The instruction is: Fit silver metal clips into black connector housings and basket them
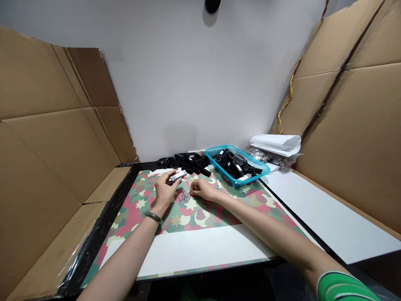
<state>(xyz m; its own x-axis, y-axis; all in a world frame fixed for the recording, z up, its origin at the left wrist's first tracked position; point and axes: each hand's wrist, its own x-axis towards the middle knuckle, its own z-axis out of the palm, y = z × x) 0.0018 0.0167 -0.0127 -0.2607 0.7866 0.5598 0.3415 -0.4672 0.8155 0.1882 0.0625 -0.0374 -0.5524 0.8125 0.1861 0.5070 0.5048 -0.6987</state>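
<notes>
My left hand grips a small black block-like piece with a white top face, held just above the mat between thumb and fingers. My right hand reaches in from the right, its fingertips pinched together at a little heap of small shiny clear or silvery bits. Whatever lies between those fingertips is too small to make out. The heap rests on the camouflage-patterned mat, between and slightly below both hands.
Behind my hands lies a pile of black plastic pieces. A blue basket holding similar black pieces stands to its right. Plastic bags of small parts sit under folded white sheets. Cardboard walls flank the table.
</notes>
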